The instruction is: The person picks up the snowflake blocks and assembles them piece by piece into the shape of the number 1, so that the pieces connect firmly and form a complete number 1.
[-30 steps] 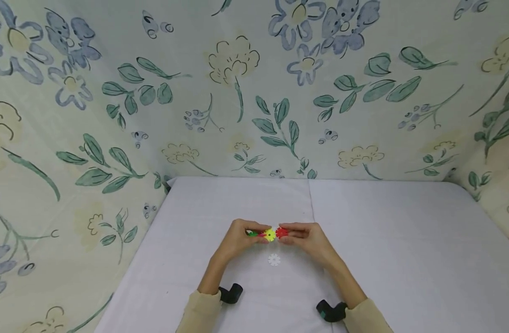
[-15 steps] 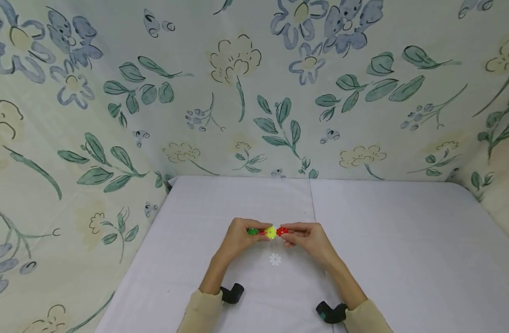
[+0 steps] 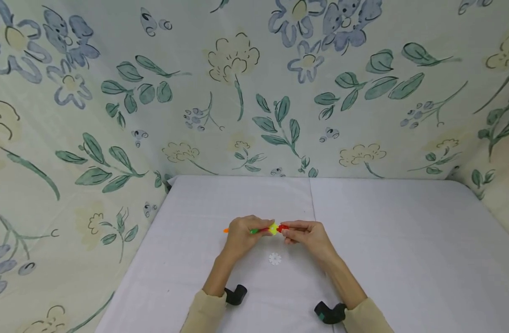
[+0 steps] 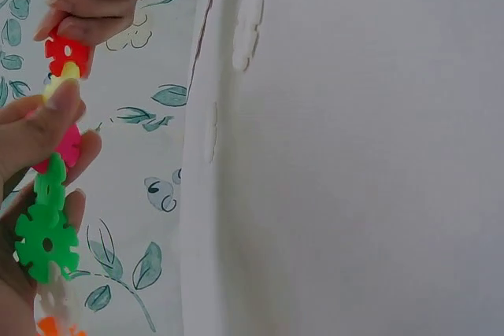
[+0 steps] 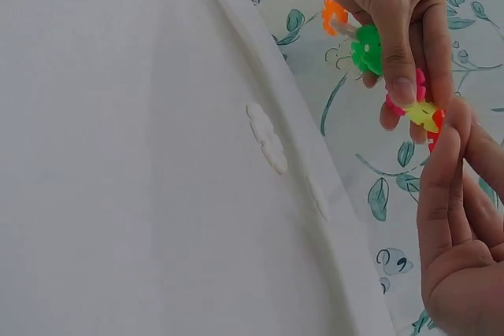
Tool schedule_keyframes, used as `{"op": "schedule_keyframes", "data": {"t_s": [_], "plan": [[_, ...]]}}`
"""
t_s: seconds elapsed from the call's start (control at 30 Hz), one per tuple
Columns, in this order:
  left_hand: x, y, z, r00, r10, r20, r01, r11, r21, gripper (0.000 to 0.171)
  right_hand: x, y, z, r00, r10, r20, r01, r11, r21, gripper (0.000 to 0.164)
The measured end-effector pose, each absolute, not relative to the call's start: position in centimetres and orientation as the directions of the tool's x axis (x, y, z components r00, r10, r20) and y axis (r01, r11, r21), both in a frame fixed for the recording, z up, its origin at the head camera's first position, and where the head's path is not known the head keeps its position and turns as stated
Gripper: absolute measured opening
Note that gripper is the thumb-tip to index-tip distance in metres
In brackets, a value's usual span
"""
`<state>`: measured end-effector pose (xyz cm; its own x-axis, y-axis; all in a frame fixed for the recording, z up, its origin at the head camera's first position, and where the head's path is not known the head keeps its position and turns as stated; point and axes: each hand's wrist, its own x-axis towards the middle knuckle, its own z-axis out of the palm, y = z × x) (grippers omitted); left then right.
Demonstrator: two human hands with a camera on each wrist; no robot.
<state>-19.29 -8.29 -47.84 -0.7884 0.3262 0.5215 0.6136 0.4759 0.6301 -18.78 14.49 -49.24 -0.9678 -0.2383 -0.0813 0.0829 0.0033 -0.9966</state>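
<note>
A chain of slotted plastic snowflake discs stretches across my left hand [image 3: 243, 237], which pinches it near its yellow disc [image 5: 421, 114] and pink disc [image 4: 71, 145]. Behind these, two green discs [image 4: 33, 238], a whitish disc [image 4: 53, 297] and an orange disc [image 5: 334, 17] trail along the palm. My right hand [image 3: 306, 235] pinches a red disc [image 4: 55, 51] between thumb and fingers. Its edge meets the yellow disc at the chain's end, and fingertips partly cover both. Below the hands, a white snowflake disc [image 3: 275, 259] lies flat on the table.
White cloth covers the table [image 3: 387, 240], with a seam running front to back. A floral curtain [image 3: 238, 92] stands behind and at both sides. Black wrist-worn cameras, a left one [image 3: 237, 295] and a right one [image 3: 329, 312], jut inward near the sleeves.
My left hand has turned and shifted slightly right, and the orange end now shows beyond it. The yellow and red discs have tilted and come together. The white disc stays put.
</note>
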Motion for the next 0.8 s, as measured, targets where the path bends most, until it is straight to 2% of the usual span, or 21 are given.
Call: {"op": "schedule_keyframes", "data": {"t_s": [0.1,0.2,0.6,0.8], "plan": [[-19.31,-8.04,-47.93,-0.753,0.329,0.570,0.652,0.489,0.580,0.033,-18.65,14.20,-49.06,-0.972,-0.223,-0.080,0.091,-0.039,-0.995,0.038],[-19.24,-7.92,-48.03,-0.744,0.323,0.584,0.659,0.499,0.563,0.034,-18.53,13.95,-48.96,-0.973,-0.216,-0.082,0.100,-0.073,-0.992,0.041],[-18.88,-8.13,-47.64,-0.809,0.320,0.492,0.579,0.578,0.575,0.033,-18.43,13.74,-48.86,-0.970,-0.229,-0.086,0.104,-0.067,-0.992,0.042],[-18.88,-7.71,-47.84,-0.801,0.347,0.488,0.591,0.586,0.554,0.038,-18.46,13.56,-48.92,-0.976,-0.185,-0.115,0.124,-0.039,-0.992,0.039]]}}
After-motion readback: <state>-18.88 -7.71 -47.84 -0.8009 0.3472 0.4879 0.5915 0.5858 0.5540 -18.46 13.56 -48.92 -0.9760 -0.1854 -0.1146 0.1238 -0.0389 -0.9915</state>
